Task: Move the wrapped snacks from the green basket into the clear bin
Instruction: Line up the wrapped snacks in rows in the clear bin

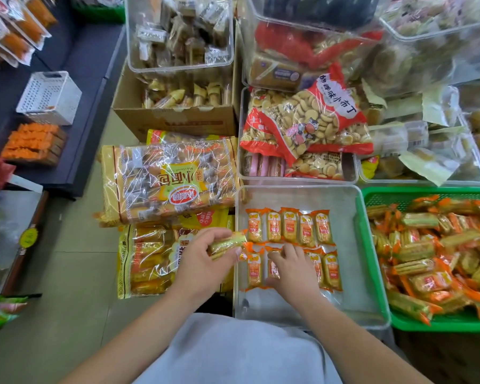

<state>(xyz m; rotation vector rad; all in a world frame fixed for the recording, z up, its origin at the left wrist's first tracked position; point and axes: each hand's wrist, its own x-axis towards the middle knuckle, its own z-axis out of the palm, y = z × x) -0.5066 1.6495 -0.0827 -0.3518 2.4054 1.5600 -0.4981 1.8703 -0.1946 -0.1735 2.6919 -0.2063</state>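
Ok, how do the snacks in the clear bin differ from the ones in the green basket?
Pose: the bin snacks lie flat in two neat rows in the clear bin, labels up. The basket snacks lie heaped in the green basket, pointing every way. Number: the bin snacks are few, the basket snacks far more. Both share orange-and-yellow wrappers.

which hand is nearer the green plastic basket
Right. The right hand is inside the clear plastic bin beside the green plastic basket; the left hand is at the bin's far wall.
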